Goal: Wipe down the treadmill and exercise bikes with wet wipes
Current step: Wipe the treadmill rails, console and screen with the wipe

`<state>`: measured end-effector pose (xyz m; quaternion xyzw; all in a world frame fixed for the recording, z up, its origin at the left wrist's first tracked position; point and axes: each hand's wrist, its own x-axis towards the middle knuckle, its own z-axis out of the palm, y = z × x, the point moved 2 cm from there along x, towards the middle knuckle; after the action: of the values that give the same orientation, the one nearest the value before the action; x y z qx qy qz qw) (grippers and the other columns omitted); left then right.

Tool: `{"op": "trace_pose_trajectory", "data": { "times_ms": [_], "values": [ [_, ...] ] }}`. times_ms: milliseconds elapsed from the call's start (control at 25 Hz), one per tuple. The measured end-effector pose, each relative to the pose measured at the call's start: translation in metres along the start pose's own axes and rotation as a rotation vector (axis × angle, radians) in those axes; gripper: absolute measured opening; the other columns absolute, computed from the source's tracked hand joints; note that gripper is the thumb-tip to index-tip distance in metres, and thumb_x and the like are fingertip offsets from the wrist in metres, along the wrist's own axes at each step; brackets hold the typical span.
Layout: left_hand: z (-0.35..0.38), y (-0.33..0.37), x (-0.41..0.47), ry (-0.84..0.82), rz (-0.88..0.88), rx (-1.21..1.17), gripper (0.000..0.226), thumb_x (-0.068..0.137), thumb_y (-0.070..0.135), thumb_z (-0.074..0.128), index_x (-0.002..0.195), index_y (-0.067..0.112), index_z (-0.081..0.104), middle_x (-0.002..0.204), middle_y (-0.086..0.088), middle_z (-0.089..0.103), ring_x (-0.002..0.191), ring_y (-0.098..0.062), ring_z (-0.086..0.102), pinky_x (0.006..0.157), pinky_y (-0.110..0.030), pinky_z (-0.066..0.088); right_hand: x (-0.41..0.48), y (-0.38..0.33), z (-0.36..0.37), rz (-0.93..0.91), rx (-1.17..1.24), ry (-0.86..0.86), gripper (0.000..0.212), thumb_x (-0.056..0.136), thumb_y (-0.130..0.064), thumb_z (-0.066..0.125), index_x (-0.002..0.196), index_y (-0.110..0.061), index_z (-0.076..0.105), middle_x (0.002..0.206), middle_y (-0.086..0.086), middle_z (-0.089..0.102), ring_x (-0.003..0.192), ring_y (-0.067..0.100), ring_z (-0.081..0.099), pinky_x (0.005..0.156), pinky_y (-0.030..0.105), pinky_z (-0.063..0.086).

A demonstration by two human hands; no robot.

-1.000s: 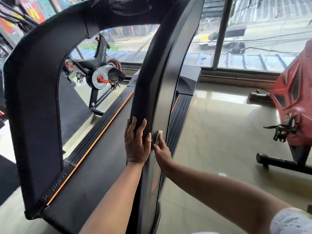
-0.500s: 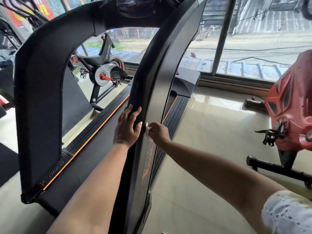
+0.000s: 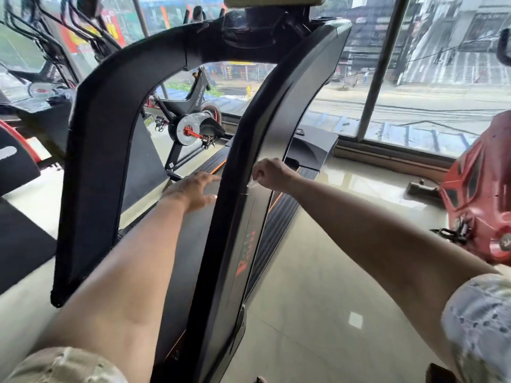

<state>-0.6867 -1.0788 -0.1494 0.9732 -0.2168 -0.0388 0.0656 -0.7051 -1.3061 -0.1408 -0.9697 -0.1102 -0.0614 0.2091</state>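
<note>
Now higher up the treadmill upright (image 3: 290,106), right hand (image 3: 272,174) grip pinching wet wipe (image 3: 253,184), left hand (image 3: 193,193) spread beside it

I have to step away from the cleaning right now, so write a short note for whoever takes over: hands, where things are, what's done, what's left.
Left hand: open, fingers spread, by the inner edge of the treadmill's right post; it is blurred, so contact is unclear.
Right hand: curled round a wet wipe at the post's outer face, about mid-height.
Black bike stands beyond the treadmill; red bike is on the right.
Done: the wipe is at this post; how much is clean cannot be seen.
Left, probably: the rest of this post, the left post, both bikes.
</note>
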Motion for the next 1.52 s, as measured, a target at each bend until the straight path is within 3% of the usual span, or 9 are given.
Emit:
{"op": "trace_pose_trajectory", "data": {
  "times_ms": [160,240,440,600,720,880,1000,1200,1520],
  "values": [
    [-0.016,-0.021,-0.042,-0.070,-0.080,-0.012,0.050,0.092,0.047,0.059,0.140,0.040,0.046,0.146,0.005,0.045,0.126,-0.020,0.051,0.106,-0.045,0.043,-0.016,-0.042,-0.003,-0.084,-0.091,-0.139,0.022,0.082,-0.002,0.060,0.103,-0.007,0.064,0.102,0.006,0.060,0.095,0.020,0.056,0.079,0.025,0.042],
    [-0.020,-0.031,-0.075,-0.037,-0.119,-0.041,0.048,0.091,0.048,0.061,0.137,0.042,0.047,0.140,0.008,0.050,0.121,-0.018,0.054,0.104,-0.043,0.045,-0.028,-0.064,-0.001,-0.132,-0.119,-0.161,0.022,0.084,0.003,0.056,0.102,-0.007,0.062,0.101,0.004,0.055,0.095,0.018,0.053,0.072,0.018,0.035],
    [-0.029,-0.051,-0.157,0.014,-0.207,-0.051,0.050,0.091,0.046,0.062,0.138,0.039,0.047,0.133,0.008,0.055,0.118,-0.016,0.056,0.102,-0.043,0.047,-0.054,-0.123,0.016,-0.225,-0.195,-0.197,0.020,0.084,-0.010,0.060,0.098,-0.020,0.069,0.111,0.005,0.060,0.102,0.024,0.060,0.082,0.031,0.049],
    [-0.021,-0.078,-0.221,0.016,-0.301,-0.052,0.050,0.090,0.045,0.063,0.137,0.039,0.049,0.129,0.008,0.056,0.114,-0.014,0.057,0.102,-0.040,0.046,-0.065,-0.165,0.034,-0.329,-0.168,-0.204,0.037,0.085,0.007,0.049,0.104,-0.014,0.071,0.121,0.009,0.056,0.110,0.025,0.057,0.082,0.022,0.038],
    [-0.021,-0.096,-0.253,0.012,-0.347,-0.058,0.049,0.091,0.044,0.063,0.137,0.037,0.050,0.129,0.007,0.055,0.115,-0.015,0.057,0.102,-0.035,0.044,-0.068,-0.192,0.046,-0.368,-0.135,-0.212,0.044,0.085,0.013,0.043,0.113,-0.011,0.068,0.133,0.011,0.052,0.119,0.025,0.053,0.091,0.022,0.039],
    [-0.035,-0.117,-0.280,0.043,-0.386,-0.041,0.051,0.091,0.046,0.061,0.139,0.037,0.048,0.128,0.006,0.055,0.114,-0.016,0.057,0.101,-0.038,0.046,-0.066,-0.226,0.058,-0.298,-0.066,-0.198,0.034,0.087,0.000,0.045,0.110,-0.016,0.065,0.115,0.011,0.061,0.108,0.029,0.058,0.082,0.029,0.046],
    [-0.040,-0.134,-0.293,0.016,-0.379,0.004,0.049,0.092,0.045,0.060,0.139,0.036,0.048,0.127,0.006,0.055,0.114,-0.017,0.057,0.100,-0.040,0.048,-0.067,-0.256,0.077,-0.277,-0.052,-0.198,0.029,0.084,-0.009,0.049,0.101,-0.023,0.068,0.113,0.007,0.063,0.105,0.027,0.058,0.084,0.032,0.047],
    [-0.043,-0.172,-0.307,0.013,-0.310,0.002,0.049,0.093,0.046,0.060,0.139,0.037,0.048,0.128,0.008,0.055,0.113,-0.014,0.058,0.096,-0.040,0.051,-0.059,-0.297,0.107,-0.316,-0.045,-0.154,0.026,0.080,-0.010,0.053,0.096,-0.019,0.072,0.108,0.006,0.066,0.104,0.028,0.060,0.087,0.037,0.051],
    [-0.058,-0.275,-0.335,0.001,-0.226,0.017,0.050,0.094,0.046,0.059,0.141,0.037,0.046,0.131,0.007,0.053,0.118,-0.015,0.055,0.096,-0.035,0.048,-0.024,-0.401,0.165,-0.205,-0.067,-0.130,0.018,0.082,-0.024,0.060,0.097,-0.027,0.069,0.107,0.004,0.068,0.096,0.026,0.064,0.078,0.029,0.048]
  ]
}}
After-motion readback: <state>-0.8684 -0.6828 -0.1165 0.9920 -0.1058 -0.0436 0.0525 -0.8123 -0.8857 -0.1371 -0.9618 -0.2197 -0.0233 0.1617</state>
